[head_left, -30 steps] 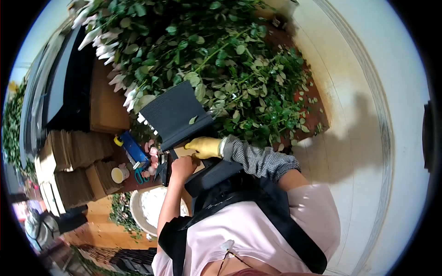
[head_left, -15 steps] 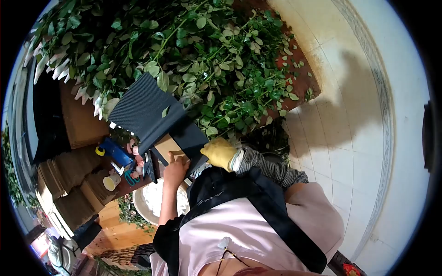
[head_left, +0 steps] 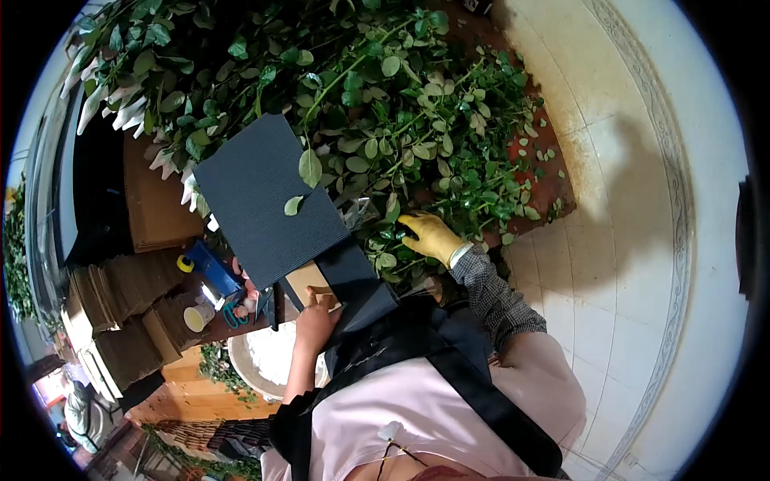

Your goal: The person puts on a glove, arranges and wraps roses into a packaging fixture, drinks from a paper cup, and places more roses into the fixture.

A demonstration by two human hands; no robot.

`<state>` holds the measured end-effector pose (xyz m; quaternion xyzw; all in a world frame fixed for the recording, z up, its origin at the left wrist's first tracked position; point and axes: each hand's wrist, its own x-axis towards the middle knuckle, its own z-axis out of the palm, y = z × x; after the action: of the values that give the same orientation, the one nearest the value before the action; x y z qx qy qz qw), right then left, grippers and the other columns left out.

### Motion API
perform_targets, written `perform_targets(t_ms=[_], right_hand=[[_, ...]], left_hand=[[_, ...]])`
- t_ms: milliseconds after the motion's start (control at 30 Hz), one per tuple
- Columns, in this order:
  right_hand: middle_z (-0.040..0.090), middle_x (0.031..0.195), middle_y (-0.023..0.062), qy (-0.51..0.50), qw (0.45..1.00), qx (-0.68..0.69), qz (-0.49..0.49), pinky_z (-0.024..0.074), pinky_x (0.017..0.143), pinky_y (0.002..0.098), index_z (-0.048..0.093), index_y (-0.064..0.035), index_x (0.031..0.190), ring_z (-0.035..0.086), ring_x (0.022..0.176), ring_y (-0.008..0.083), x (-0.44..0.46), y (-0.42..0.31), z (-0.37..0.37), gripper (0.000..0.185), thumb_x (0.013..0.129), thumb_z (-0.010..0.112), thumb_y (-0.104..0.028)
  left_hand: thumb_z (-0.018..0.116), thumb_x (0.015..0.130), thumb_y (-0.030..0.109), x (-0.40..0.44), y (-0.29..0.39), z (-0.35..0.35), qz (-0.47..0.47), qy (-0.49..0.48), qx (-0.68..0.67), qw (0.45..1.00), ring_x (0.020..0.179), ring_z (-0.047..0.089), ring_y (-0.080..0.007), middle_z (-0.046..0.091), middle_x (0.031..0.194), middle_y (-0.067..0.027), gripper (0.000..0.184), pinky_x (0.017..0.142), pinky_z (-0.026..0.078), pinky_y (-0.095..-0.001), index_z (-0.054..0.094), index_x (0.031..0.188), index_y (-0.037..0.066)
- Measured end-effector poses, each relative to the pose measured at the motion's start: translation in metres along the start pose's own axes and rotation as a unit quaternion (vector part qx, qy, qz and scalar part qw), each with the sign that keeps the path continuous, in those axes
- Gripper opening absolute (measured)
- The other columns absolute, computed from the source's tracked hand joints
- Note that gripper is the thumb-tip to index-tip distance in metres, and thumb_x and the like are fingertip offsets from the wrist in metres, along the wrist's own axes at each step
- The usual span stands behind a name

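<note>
My bare left hand lies on a small brown cardboard piece, with its index finger stretched along it and the others bent at its lower edge. The thumb is hard to make out. The cardboard lies against a black ribbed sheet, whose broad upper panel is spread flat and whose dark lower part is close to my body. My right hand, in a yellow glove, is off the sheet to the right. Its thumb and fingers are apart at the edge of a big heap of leafy stems. A loose leaf lies on the sheet.
White-wrapped tips line the heap's left side. Stacked brown cardboard, a blue tool with a yellow end, teal scissors and a paper cup are left. A tub of white material stands below. Tiled floor is right.
My gloved right hand has left the black sheet's edge and moved right and up to the leaves, its fingers spreading. The sheet's upper panel has flattened out. My left hand stays on the cardboard.
</note>
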<state>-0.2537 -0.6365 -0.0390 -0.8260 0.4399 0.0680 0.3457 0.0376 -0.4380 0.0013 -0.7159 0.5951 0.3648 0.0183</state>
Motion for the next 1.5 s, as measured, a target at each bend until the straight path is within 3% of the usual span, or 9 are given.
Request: perform_targets(t_ms=[100, 233, 467, 567, 733, 900, 1167, 1400, 1500], right_hand=[[0.059, 0.133, 0.0199, 0.103, 0.981, 0.164, 0.025, 0.0465, 0.103, 0.043, 0.052, -0.0079, 0.139, 0.058, 0.121, 0.0337, 0.003, -0.016, -0.053, 0.05, 0.095, 0.061, -0.031], [0.07, 0.103, 0.0127, 0.413, 0.899, -0.112, -0.096, 0.0533, 0.092, 0.0403, 0.063, -0.0051, 0.118, 0.067, 0.097, 0.0298, 0.046, -0.035, -0.108, 0.03, 0.089, 0.062, -0.013], [0.063, 0.067, 0.0086, 0.348, 0.869, -0.348, -0.057, 0.0506, 0.093, 0.0357, 0.07, -0.0077, 0.094, 0.065, 0.073, 0.0244, 0.105, -0.001, -0.13, 0.016, 0.082, 0.061, -0.005], [0.069, 0.077, 0.0118, 0.45, 0.845, -0.287, -0.037, 0.0528, 0.09, 0.037, 0.07, -0.007, 0.102, 0.068, 0.078, 0.0274, 0.068, -0.018, -0.165, 0.025, 0.08, 0.062, 0.0], [0.068, 0.115, 0.012, 0.23, 0.906, -0.348, -0.069, 0.0399, 0.108, 0.0374, 0.062, -0.0104, 0.124, 0.059, 0.12, 0.0218, 0.085, 0.009, -0.09, 0.036, 0.088, 0.055, -0.008], [0.065, 0.073, 0.0073, 0.304, 0.91, -0.275, -0.059, 0.049, 0.088, 0.0403, 0.069, -0.0128, 0.105, 0.064, 0.085, 0.0273, 0.088, 0.006, -0.096, 0.026, 0.082, 0.06, -0.006], [0.068, 0.096, 0.015, 0.562, 0.784, -0.263, 0.006, 0.0508, 0.083, 0.0417, 0.068, -0.0025, 0.102, 0.064, 0.092, 0.0331, 0.006, 0.034, -0.206, 0.028, 0.076, 0.065, 0.006], [0.062, 0.071, 0.0106, 0.338, 0.887, -0.107, -0.294, 0.0496, 0.058, 0.0379, 0.066, -0.0109, 0.086, 0.063, 0.068, 0.0251, -0.05, -0.073, -0.139, 0.008, 0.086, 0.058, -0.01], [0.066, 0.074, 0.0087, 0.132, 0.973, -0.131, -0.136, 0.0517, 0.061, 0.0397, 0.072, -0.0125, 0.086, 0.065, 0.073, 0.029, -0.038, -0.057, -0.014, 0.012, 0.086, 0.06, -0.014]], left_hand=[[0.067, 0.088, 0.031, -0.002, -0.004, 0.004, -0.004, 0.009, -0.017, 1.0, 0.09, 0.069, -0.0437, 0.038, 0.146, -0.0347, 0.039, 0.077, 0.058, -0.0467, 0.062, 0.118, 0.007], [0.069, 0.087, 0.03, -0.001, -0.007, 0.007, -0.003, 0.02, -0.025, 0.999, 0.089, 0.069, -0.0437, 0.037, 0.147, -0.0336, 0.038, 0.079, 0.057, -0.0465, 0.062, 0.116, 0.006], [0.069, 0.087, 0.028, -0.004, -0.008, 0.003, 0.01, 0.024, -0.038, 0.999, 0.089, 0.069, -0.0423, 0.046, 0.139, -0.0347, 0.039, 0.08, 0.057, -0.0463, 0.062, 0.115, 0.003], [0.069, 0.086, 0.026, -0.003, -0.009, 0.008, -0.002, 0.033, -0.045, 0.998, 0.093, 0.067, -0.043, 0.048, 0.139, -0.0322, 0.037, 0.082, 0.056, -0.0466, 0.063, 0.117, 0.006], [0.068, 0.087, 0.031, 0.0, -0.003, 0.006, 0.003, 0.027, -0.019, 0.999, 0.093, 0.068, -0.0422, 0.049, 0.138, -0.032, 0.042, 0.081, 0.056, -0.0466, 0.063, 0.12, 0.005], [0.068, 0.088, 0.033, -0.001, -0.007, 0.005, -0.004, 0.013, -0.013, 1.0, 0.093, 0.068, -0.0425, 0.049, 0.138, -0.0321, 0.043, 0.082, 0.056, -0.0474, 0.063, 0.119, 0.004], [0.067, 0.089, 0.032, -0.004, -0.004, 0.0, 0.001, 0.018, -0.017, 1.0, 0.095, 0.067, -0.0432, 0.05, 0.138, -0.0296, 0.042, 0.083, 0.056, -0.0476, 0.062, 0.121, 0.005], [0.067, 0.09, 0.032, 0.014, -0.042, 0.014, 0.091, 0.053, -0.113, 0.988, 0.101, 0.063, -0.0453, 0.047, 0.132, -0.0285, 0.053, 0.087, 0.054, -0.0467, 0.051, 0.131, 0.001], [0.05, 0.1, 0.044, 0.037, -0.095, 0.017, 0.08, -0.066, -0.407, 0.908, 0.109, 0.061, -0.0309, 0.054, 0.123, -0.0158, 0.053, 0.091, 0.051, -0.0421, 0.053, 0.132, 0.002]])
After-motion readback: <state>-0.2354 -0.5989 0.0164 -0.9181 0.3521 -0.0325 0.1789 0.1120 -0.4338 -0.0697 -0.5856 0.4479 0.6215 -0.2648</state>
